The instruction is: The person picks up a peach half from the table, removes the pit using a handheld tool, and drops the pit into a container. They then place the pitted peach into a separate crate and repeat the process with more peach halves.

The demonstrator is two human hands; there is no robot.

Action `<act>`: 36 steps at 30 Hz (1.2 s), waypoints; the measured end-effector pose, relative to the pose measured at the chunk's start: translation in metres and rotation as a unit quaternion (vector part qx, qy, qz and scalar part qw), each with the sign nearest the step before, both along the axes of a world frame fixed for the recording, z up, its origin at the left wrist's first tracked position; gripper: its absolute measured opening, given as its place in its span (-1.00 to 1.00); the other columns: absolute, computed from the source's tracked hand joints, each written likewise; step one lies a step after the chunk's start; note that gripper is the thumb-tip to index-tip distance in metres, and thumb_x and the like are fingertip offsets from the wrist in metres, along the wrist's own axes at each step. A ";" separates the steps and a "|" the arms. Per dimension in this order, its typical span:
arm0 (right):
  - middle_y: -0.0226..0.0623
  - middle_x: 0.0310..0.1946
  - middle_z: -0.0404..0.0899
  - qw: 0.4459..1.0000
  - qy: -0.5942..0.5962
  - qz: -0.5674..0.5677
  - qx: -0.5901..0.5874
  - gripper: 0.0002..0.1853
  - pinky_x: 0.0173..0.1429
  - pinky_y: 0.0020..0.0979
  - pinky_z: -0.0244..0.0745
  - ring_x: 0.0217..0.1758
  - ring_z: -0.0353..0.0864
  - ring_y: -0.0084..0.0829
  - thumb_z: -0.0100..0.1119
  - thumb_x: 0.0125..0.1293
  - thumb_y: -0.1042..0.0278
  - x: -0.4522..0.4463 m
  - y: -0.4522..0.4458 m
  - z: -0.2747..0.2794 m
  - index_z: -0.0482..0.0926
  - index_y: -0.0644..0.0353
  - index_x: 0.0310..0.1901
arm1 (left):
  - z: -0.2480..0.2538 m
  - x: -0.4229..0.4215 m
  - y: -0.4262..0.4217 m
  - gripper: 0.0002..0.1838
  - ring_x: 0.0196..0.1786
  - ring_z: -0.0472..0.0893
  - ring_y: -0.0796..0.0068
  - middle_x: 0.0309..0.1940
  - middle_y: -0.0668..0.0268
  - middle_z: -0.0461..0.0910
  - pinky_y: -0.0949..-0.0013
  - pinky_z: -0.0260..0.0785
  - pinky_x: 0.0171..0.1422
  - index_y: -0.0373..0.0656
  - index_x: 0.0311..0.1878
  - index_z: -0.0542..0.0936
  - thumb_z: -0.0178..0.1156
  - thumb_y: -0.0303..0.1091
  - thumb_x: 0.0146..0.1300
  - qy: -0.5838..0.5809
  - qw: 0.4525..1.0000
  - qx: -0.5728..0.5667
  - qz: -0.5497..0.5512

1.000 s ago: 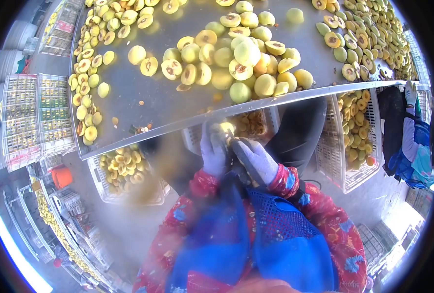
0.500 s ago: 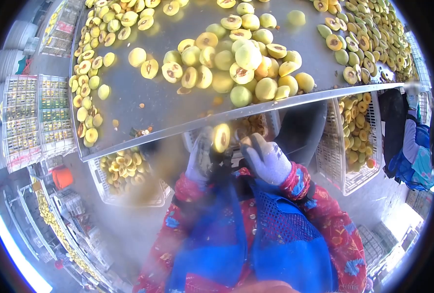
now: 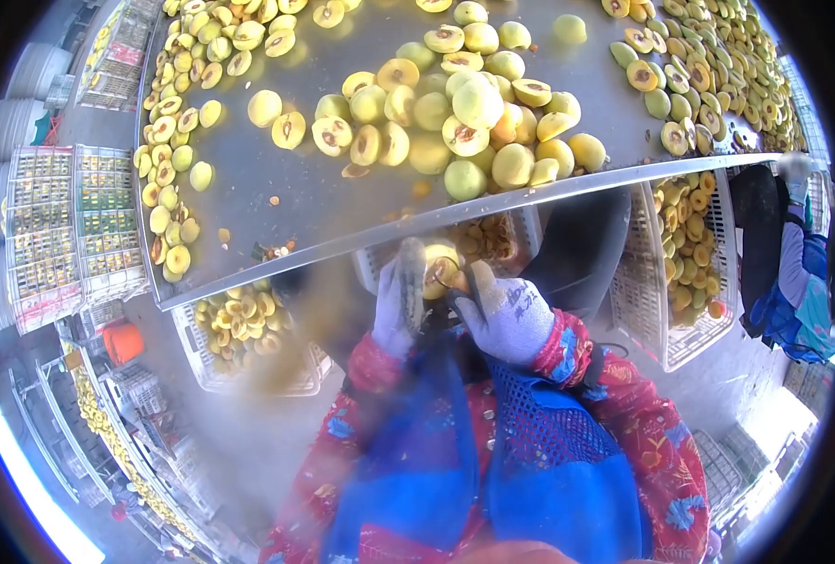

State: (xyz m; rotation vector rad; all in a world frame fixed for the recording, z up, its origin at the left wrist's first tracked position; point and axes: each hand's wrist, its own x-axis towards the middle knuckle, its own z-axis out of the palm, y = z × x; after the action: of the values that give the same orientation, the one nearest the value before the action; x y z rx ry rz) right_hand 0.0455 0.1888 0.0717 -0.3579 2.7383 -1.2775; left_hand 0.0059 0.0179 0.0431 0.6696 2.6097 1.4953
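Just below the table edge, my left hand [image 3: 400, 299], in a dirty pale glove, is closed around a halved yellow peach [image 3: 439, 256]. The cut face with its brown centre shows between my hands. My right hand [image 3: 512, 318], gloved too, is closed with its fingertips against the peach's right side. A thin dark curved shape lies over the cut face near those fingers; whether it is a tool in the right hand cannot be made out. On the metal table [image 3: 239, 197] ahead lies a heap of whole and halved peaches [image 3: 474, 103].
Below the table edge stand white crates of peach halves, one at left [image 3: 239, 324], one at right [image 3: 685, 254] and one behind my hands [image 3: 488, 240]. More fruit [image 3: 718, 75] covers the table's right end. Another person's sleeve [image 3: 790, 254] is at far right.
My hands have come together at the peach, and the right hand's fingers now meet it. The peach has turned and shifted slightly right. The fruit on the table stays put.
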 end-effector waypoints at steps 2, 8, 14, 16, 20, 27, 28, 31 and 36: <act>-0.10 -0.47 0.63 1.000 0.005 0.004 0.001 -0.74 -0.40 -0.16 0.53 -0.49 0.63 -0.08 0.14 0.31 0.31 -0.001 0.000 0.001 0.40 0.32 -0.13 | -0.006 0.003 0.005 -0.68 -0.17 0.59 0.30 -0.16 0.17 0.59 0.35 0.44 -0.03 -0.31 0.02 0.51 0.19 -0.33 0.28 -0.143 0.977 0.139 0.079; -0.09 -0.47 0.60 0.998 -0.013 0.042 -0.043 -0.77 -0.38 -0.13 0.49 -0.47 0.61 -0.04 0.05 0.37 0.33 0.003 -0.006 -0.015 0.43 0.31 -0.08 | -0.028 0.003 0.005 -0.70 -0.23 0.58 0.48 -0.21 0.24 0.61 0.40 0.44 -0.12 -0.32 -0.09 0.57 -0.03 -0.26 0.46 -0.217 0.941 0.216 0.144; -0.19 -0.50 0.51 0.927 -0.268 -0.004 -0.263 -0.81 -0.46 -0.29 0.42 -0.52 0.54 -0.16 -0.02 0.43 0.33 -0.005 -0.004 -0.013 0.46 0.28 -0.09 | -0.014 0.001 0.010 -0.67 -0.26 0.59 0.54 -0.26 0.24 0.64 0.45 0.47 -0.15 -0.38 -0.04 0.59 -0.06 -0.31 0.47 -0.150 0.970 0.121 0.145; -0.26 -0.51 0.49 0.981 -0.080 0.014 -0.177 -0.79 -0.48 -0.36 0.39 -0.54 0.53 -0.29 -0.01 0.44 0.29 0.004 -0.007 -0.040 0.47 0.26 -0.11 | -0.032 -0.001 0.007 -0.69 -0.29 0.59 0.50 -0.30 0.21 0.64 0.42 0.47 -0.15 -0.37 -0.04 0.59 -0.07 -0.34 0.46 -0.124 0.982 0.060 0.128; -0.39 -0.57 0.42 0.775 -0.493 -0.051 -0.392 -0.72 -0.55 -0.47 0.33 -0.60 0.45 -0.52 -0.03 0.46 0.15 -0.008 -0.001 -0.002 0.48 0.22 -0.18 | -0.011 0.002 0.016 -0.70 -0.34 0.60 0.44 -0.36 0.15 0.62 0.40 0.48 -0.20 -0.35 -0.05 0.59 -0.04 -0.32 0.45 -0.124 0.980 0.015 0.152; -0.48 -0.67 0.33 0.656 -0.541 0.016 -0.526 -0.60 -0.65 -0.50 0.23 -0.71 0.35 -0.56 -0.14 0.50 -0.03 -0.002 -0.002 -0.010 0.48 0.17 -0.25 | -0.031 -0.004 0.011 -0.66 -0.36 0.59 0.51 -0.41 0.27 0.62 0.40 0.44 -0.24 -0.29 -0.23 0.59 -0.03 -0.21 0.46 -0.385 0.873 0.283 0.103; -0.50 -0.69 0.31 0.515 -0.606 0.024 -0.606 -0.58 -0.67 -0.52 0.21 -0.72 0.34 -0.57 -0.14 0.50 -0.05 -0.004 0.002 -0.021 0.49 0.17 -0.24 | -0.030 -0.004 0.011 -0.66 -0.35 0.59 0.51 -0.40 0.27 0.62 0.41 0.44 -0.23 -0.30 -0.22 0.59 -0.01 -0.20 0.46 -0.372 0.875 0.298 0.088; -0.52 -0.71 0.28 0.215 -0.664 0.091 -0.710 -0.54 -0.69 -0.57 0.17 -0.76 0.29 -0.59 -0.18 0.50 -0.11 0.002 0.008 -0.046 0.52 0.14 -0.18 | -0.014 0.001 0.012 -0.61 -0.30 0.60 0.49 -0.34 0.22 0.63 0.45 0.45 -0.21 -0.34 -0.17 0.58 -0.02 -0.14 0.46 -0.339 0.890 0.299 0.064; -0.48 -0.72 0.30 0.212 -0.613 0.134 -0.750 -0.54 -0.70 -0.56 0.17 -0.80 0.27 -0.60 -0.22 0.52 -0.09 -0.003 0.002 -0.035 0.47 0.19 -0.13 | -0.005 -0.001 0.014 -0.48 -0.33 0.62 0.38 -0.33 0.13 0.62 0.46 0.47 -0.26 -0.35 -0.17 0.57 -0.09 0.02 0.46 -0.298 0.894 0.299 0.154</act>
State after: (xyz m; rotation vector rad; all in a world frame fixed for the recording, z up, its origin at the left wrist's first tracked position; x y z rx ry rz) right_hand 0.0427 0.1908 0.0366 0.1785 -0.4060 -1.9771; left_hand 0.0044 0.0323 0.0385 -0.2062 1.8374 2.1840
